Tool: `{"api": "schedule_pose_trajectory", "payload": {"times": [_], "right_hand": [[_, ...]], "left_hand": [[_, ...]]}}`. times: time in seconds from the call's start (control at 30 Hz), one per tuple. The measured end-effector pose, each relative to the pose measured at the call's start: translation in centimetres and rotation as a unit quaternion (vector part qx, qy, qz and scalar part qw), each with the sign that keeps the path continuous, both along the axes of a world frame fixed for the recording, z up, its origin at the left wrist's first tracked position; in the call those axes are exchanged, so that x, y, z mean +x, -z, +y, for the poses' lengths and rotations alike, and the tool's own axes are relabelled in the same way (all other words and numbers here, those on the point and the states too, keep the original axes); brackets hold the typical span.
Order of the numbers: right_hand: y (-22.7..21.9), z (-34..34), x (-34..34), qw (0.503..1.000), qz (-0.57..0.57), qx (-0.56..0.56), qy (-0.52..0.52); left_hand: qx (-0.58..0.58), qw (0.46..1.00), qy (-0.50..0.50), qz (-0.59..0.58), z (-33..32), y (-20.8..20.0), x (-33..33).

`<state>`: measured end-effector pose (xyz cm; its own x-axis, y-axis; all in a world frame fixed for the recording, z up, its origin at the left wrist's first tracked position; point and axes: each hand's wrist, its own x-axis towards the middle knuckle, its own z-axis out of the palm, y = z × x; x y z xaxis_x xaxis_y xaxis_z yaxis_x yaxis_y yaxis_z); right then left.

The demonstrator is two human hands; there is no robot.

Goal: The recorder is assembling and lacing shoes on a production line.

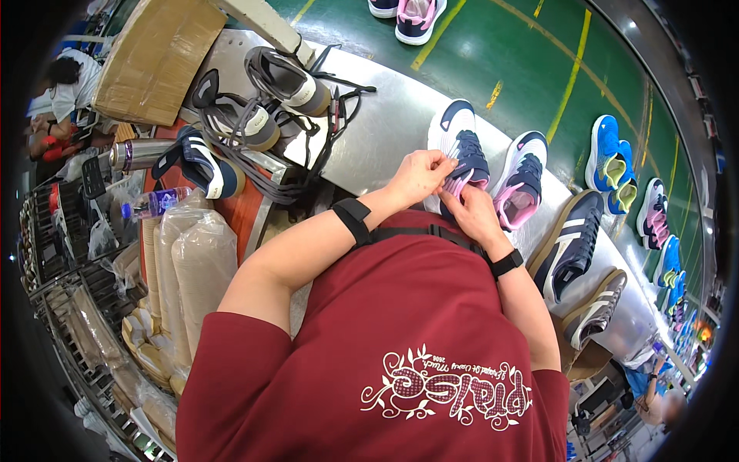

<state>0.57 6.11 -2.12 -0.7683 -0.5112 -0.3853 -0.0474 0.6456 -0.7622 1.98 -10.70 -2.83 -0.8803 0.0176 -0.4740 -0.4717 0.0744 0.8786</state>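
Note:
A white and navy sneaker with a pink lining [456, 123] stands on the metal bench right before me. My left hand [418, 179] reaches it from the left, thumb and fingers pinched at the dark strap across its instep. From the near side my right hand [473, 213] is closed at the shoe's opening, its fingertips almost meeting those of the left. What lies between the fingertips is partly hidden, but it looks like the strap. Just right of it, untouched, stands a matching sneaker [526, 165].
Grey shoes with long dark laces [292, 85] sit on the left, near a cardboard box [158, 58]. A navy striped shoe [571, 245] and a brown shoe [596, 308] stand right. More shoes line the green conveyor [523, 69]. Wrapped insole stacks [204, 254] and a bottle [158, 202] are left.

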Motion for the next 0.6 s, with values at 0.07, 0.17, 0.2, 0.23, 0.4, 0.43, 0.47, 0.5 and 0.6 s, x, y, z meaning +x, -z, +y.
{"api": "schedule_pose_trajectory", "payload": {"times": [0.07, 0.17, 0.2, 0.23, 0.4, 0.43, 0.47, 0.5, 0.6], "right_hand": [[0.3, -0.1, -0.1, 1.0, 0.003, -0.003, -0.009], [1.0, 0.0, 0.0, 0.999, 0.024, -0.019, -0.012], [1.3, -0.1, 0.1, 0.999, 0.024, -0.018, -0.01], [1.5, -0.3, 0.2, 0.998, 0.05, 0.0, -0.024], [1.6, -2.7, 0.7, 0.976, 0.158, 0.114, -0.096], [1.3, -3.1, 0.9, 0.973, 0.163, 0.12, -0.112], [0.9, -2.9, 1.1, 0.975, 0.16, 0.106, -0.109], [0.3, -2.8, 1.3, 0.977, 0.157, 0.092, -0.109], [-3.0, -0.5, 1.0, 0.989, 0.135, -0.014, -0.055]], "left_hand": [[-0.041, 0.999, 0.005, 0.009, 0.1, 0.0, 0.1], [-0.122, 0.992, -0.002, 0.032, 0.2, 0.5, 0.5], [-0.161, 0.986, -0.014, 0.045, 0.2, 1.0, 0.7], [-0.16, 0.986, -0.012, 0.046, 0.3, 1.7, 0.9], [-0.11, 0.993, -0.024, -0.025, -1.2, 3.3, 0.8], [-0.081, 0.995, -0.032, -0.046, -1.9, 3.8, 0.8], [-0.083, 0.996, -0.024, -0.036, -2.3, 4.4, 0.9], [-0.081, 0.994, -0.073, 0.005, -2.5, 4.5, 1.2], [-0.151, 0.976, -0.108, 0.117, -2.8, 1.7, 2.1]]}}
